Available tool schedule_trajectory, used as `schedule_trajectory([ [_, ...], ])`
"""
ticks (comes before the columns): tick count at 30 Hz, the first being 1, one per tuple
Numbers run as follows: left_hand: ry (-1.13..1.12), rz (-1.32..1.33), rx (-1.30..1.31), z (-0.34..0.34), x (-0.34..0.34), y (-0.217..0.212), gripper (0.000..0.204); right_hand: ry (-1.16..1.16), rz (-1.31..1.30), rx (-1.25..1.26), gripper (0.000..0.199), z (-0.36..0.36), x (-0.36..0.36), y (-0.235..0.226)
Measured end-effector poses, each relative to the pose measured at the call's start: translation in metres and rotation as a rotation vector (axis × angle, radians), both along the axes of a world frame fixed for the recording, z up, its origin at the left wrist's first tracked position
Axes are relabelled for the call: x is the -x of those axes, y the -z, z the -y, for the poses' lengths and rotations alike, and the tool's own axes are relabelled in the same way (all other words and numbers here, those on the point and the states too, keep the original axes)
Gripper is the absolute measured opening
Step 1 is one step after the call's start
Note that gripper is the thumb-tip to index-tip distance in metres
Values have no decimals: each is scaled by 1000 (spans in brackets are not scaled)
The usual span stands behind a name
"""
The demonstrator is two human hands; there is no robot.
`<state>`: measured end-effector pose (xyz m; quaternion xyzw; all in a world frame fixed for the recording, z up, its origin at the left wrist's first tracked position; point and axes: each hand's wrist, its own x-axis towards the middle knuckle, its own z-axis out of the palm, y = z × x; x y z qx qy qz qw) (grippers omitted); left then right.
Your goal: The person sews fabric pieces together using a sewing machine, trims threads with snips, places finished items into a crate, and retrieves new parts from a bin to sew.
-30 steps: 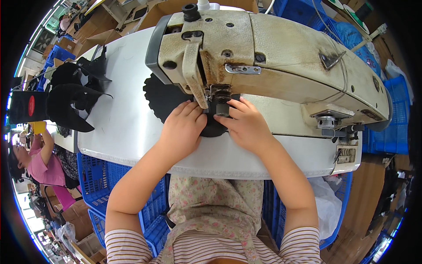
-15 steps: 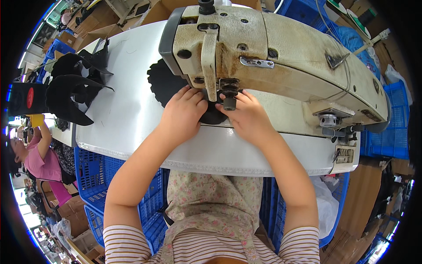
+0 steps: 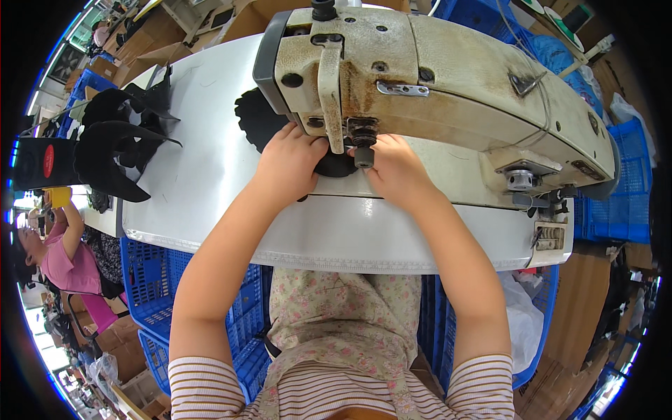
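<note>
A black fabric piece [image 3: 257, 124] with a scalloped edge lies under the head of a worn cream sewing machine [image 3: 483, 77]. Its near part [image 3: 336, 166] shows between my two hands. My left hand [image 3: 288, 164] is bent over the piece, fingers together and gripping it, the tips partly under the machine head. To the right of the needle area, my right hand [image 3: 399, 168] closes on the fabric's right side, with its fingertips mostly hidden behind the dark presser knob [image 3: 364, 157]. The needle and the stitching point are out of sight.
More curved black pieces [image 3: 115, 150] hang over a dark stand at the left of the white table [image 3: 203, 182]. Blue plastic baskets [image 3: 150, 280] stand below the table edge and another blue crate [image 3: 616, 189] at the right. A person in pink [image 3: 70, 269] sits at far left.
The black fabric has turned and shifted away from me under the machine head. Both hands have moved slightly forward with it, and the right fingers are now more hidden.
</note>
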<state>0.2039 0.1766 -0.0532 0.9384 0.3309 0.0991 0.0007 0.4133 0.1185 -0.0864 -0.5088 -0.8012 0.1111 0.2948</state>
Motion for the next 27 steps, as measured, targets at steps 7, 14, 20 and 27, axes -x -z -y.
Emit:
schedule_trajectory([
  [7,35,8,-16,1,0,-2,38,16,10,-23,24,-2,0,5],
  [14,68,63,-209,11,8,4,37,33,36,-9,27,0,1,0],
  [20,319,100,-407,8,13,0,30,169,270,-133,18,-23,-25,4],
  [27,432,-25,-390,9,7,-13,30,355,414,-136,36,-48,-37,6],
])
